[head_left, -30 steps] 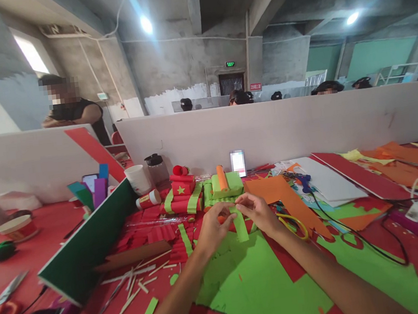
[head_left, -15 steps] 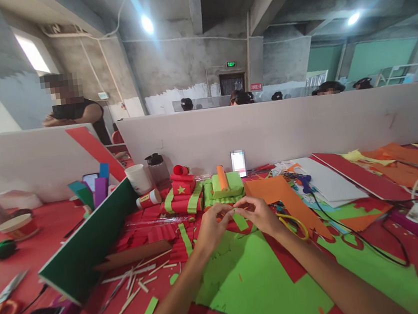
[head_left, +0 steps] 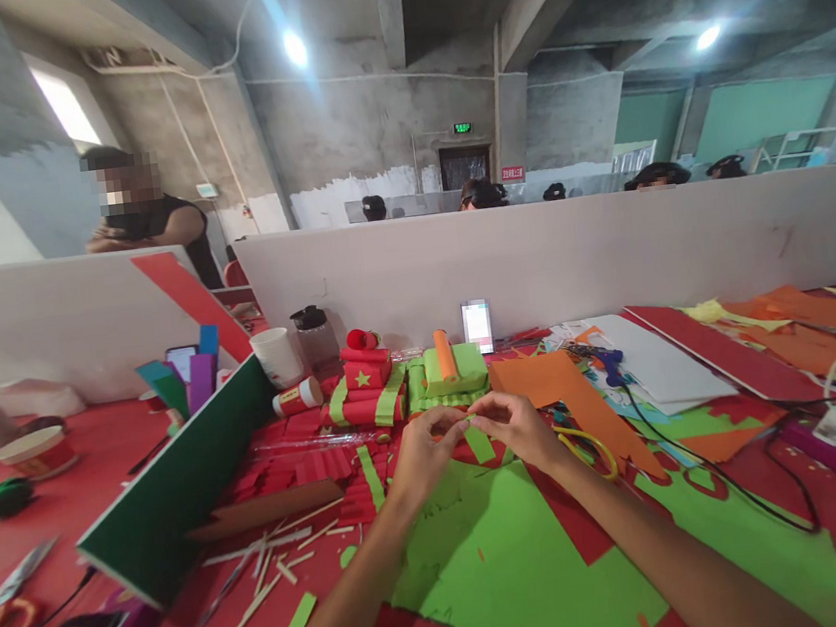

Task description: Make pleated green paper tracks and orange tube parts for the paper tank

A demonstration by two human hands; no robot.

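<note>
Your left hand (head_left: pixel 426 451) and right hand (head_left: pixel 520 433) pinch the green strip (head_left: pixel 480 445), and less of it hangs down now, so more seems rolled up.

Wht cup (head_left: pixel 276 360) by btl (head_left: pixel 317 342), phone (head_left: pixel 477 329) nr partition (head_left: pixel 570 256)

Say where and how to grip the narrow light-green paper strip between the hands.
Probably best: pinch the narrow light-green paper strip by its lower end, thumb and finger on opposite faces, from the near side. It is thin and flat, and that end projects toward the wearer between left hand and right hand, which hide its upper part.
</note>
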